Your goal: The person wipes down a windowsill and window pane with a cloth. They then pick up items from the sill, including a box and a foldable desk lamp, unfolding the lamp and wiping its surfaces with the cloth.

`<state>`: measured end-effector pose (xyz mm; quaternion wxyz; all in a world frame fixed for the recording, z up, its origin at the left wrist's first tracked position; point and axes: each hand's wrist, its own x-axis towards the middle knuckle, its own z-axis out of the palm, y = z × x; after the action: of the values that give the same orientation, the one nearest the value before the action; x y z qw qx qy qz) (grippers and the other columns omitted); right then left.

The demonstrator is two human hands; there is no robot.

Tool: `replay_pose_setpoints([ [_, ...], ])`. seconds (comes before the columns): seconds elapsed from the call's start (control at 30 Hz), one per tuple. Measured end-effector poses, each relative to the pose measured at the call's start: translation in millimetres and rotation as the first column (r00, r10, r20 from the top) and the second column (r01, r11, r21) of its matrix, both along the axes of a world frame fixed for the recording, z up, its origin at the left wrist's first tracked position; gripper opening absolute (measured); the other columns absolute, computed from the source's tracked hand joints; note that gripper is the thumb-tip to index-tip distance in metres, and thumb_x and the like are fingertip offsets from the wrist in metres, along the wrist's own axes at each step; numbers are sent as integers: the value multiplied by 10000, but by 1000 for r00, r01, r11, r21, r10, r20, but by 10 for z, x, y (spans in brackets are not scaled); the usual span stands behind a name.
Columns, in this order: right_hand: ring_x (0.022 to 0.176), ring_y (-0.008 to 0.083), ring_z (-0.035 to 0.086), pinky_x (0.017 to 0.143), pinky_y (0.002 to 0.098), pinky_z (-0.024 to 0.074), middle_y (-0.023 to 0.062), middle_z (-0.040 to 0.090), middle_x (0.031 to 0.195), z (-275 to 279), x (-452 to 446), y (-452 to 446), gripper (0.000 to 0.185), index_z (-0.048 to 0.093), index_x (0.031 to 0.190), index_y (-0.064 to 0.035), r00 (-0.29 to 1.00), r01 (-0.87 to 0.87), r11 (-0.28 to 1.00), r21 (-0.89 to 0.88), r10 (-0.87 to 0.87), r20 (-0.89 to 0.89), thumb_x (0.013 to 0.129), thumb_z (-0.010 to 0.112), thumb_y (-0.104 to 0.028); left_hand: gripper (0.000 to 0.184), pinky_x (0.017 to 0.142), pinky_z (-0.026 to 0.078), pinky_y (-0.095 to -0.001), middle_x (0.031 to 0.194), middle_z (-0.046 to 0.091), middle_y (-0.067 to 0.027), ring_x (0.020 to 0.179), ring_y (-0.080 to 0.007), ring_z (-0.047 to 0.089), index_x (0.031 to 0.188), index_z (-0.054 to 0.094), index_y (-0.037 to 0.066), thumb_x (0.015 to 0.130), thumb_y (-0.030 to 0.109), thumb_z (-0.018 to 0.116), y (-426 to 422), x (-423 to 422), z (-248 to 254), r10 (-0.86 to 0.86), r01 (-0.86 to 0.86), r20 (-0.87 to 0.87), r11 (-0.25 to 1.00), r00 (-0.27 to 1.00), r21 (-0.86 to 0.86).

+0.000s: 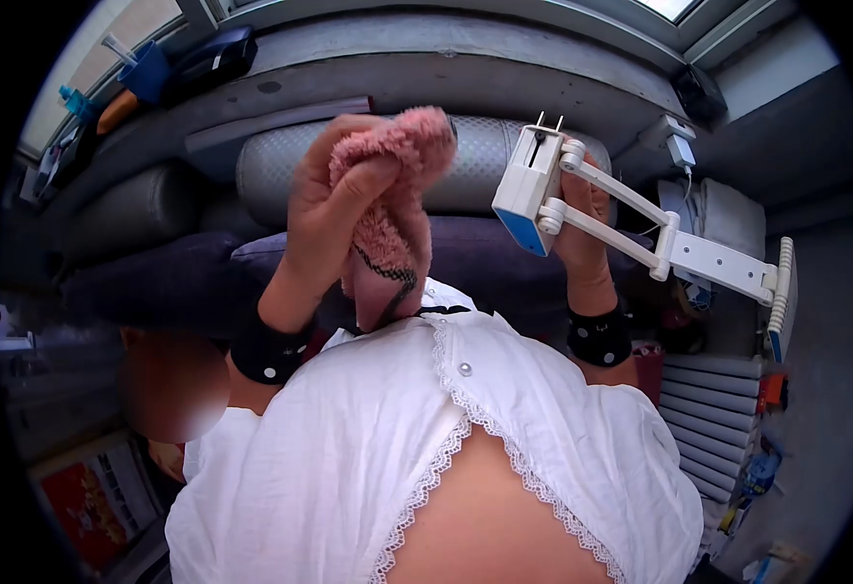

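Observation:
My left hand (334,209) is closed around a bunched pink fluffy cloth (392,214) with a dark patterned trim. The cloth's lower end hangs close to the white shirt (348,438) I wear. My right hand (585,224) grips what looks like a white folding plug-in lamp (626,200) by its base. Two metal prongs stick up from that base, and its lower face is blue. Hinged arms stretch out to the right and end in a ridged panel. A gap separates the cloth from the lamp. Some of my right fingers are hidden behind the base.
Behind my hands lie a silvery bolster (485,146) and a dark purple cushion (193,263). A white charger (679,148) with a cable sits in the wall at right. A blue cup (146,73) stands on the left sill. Another person's blurred head (173,384) is at my left.

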<state>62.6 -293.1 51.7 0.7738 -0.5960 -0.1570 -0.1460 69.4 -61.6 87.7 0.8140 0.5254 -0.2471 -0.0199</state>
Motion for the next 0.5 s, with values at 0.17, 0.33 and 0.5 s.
replay_pose_setpoints([
  [0.17,860,49,522,741,191,432,11,580,945,58,-129,245,339,546,1105,-29,995,-63,993,-104,70,73,928,489,-313,226,707,449,-207,924,563,-18,819,-62,543,1050,509,28,836,16,581,-415,36,15,64,-59,409,998,910,-25],
  [0.33,793,49,530,682,193,449,0,554,893,113,-230,398,329,516,1079,-56,961,-252,960,122,263,-86,951,418,-344,92,635,424,-197,815,539,-2,727,-36,490,937,507,27,869,63,557,-540,185,109,161,-193,217,972,963,135],
  [0.5,808,100,573,681,233,502,41,555,964,87,-171,282,366,440,1174,-73,877,-428,797,426,481,-19,950,409,-360,92,612,430,-202,811,551,1,703,-38,487,933,514,29,887,102,546,-603,41,116,248,-240,91,966,964,-93],
])
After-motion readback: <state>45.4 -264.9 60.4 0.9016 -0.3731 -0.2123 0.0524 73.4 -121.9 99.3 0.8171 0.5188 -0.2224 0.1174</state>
